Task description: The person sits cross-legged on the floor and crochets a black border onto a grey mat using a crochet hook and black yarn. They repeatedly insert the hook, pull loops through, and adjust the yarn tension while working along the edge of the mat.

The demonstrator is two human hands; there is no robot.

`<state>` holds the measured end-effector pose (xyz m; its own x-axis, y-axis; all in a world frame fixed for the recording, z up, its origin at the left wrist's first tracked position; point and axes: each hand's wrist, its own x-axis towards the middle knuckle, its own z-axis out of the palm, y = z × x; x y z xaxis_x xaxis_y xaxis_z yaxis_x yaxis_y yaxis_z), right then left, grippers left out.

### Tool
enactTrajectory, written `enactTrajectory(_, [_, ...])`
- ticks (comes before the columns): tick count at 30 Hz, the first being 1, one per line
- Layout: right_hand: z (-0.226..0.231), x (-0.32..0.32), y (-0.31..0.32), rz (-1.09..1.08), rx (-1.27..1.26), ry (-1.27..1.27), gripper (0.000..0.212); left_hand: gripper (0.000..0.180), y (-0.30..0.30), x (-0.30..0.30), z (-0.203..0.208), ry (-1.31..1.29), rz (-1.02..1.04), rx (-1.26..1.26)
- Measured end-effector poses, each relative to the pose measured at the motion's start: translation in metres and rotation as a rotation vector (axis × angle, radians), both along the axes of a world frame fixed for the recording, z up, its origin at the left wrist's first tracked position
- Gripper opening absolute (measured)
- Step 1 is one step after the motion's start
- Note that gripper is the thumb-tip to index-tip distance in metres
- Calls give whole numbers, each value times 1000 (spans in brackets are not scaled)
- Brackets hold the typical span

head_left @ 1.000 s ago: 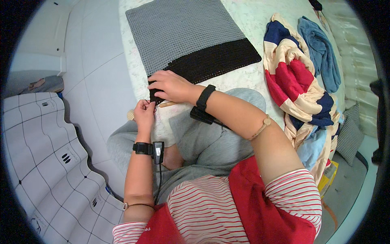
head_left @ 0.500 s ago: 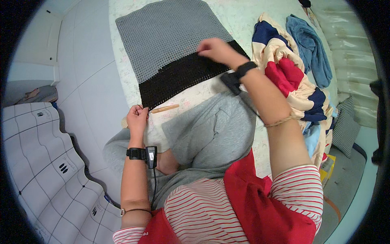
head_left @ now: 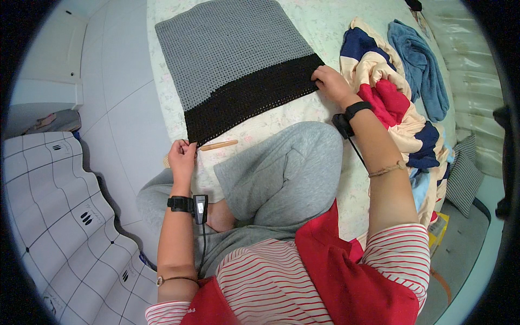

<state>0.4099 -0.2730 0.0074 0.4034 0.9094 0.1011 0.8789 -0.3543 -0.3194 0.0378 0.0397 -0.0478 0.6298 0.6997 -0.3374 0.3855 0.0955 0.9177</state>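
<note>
A crocheted piece (head_left: 238,51), grey at the far part with a black band along the near part, lies spread flat on the bed. My left hand (head_left: 182,156) pinches its near left corner. At the near right corner, my right hand (head_left: 331,84) has its fingers closed on the black edge; the fingertips are partly hidden. A slim tan wooden stick (head_left: 219,145), perhaps a crochet hook, rests just right of my left hand, close to the black edge.
A cream, navy and red bedcover (head_left: 374,65) lies bunched on the right, with a blue towel (head_left: 417,65) beyond it. A striped cushion (head_left: 465,176) sits at the far right. My bent leg (head_left: 287,162) in grey trousers borders the near side. Left of the bed is a tiled floor (head_left: 122,108).
My right hand has moved right and nearer, from above the black band to the near right corner, and taken hold there. My left hand stays on its corner.
</note>
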Motion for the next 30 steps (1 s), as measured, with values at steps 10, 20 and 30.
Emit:
enactTrajectory(10, [-1, -15, -25, -125, -86, 216, 15, 17, -12, -6, 6, -89, -31, 112])
enactTrajectory(20, [39, -58, 121, 282, -279, 399, 27, 23, -17, 7, 13, 3, 39, 324])
enactTrajectory(30, [2, -97, 278, -46, 138, 464, 31, 29, -16, 10, 21, 59, -27, 618])
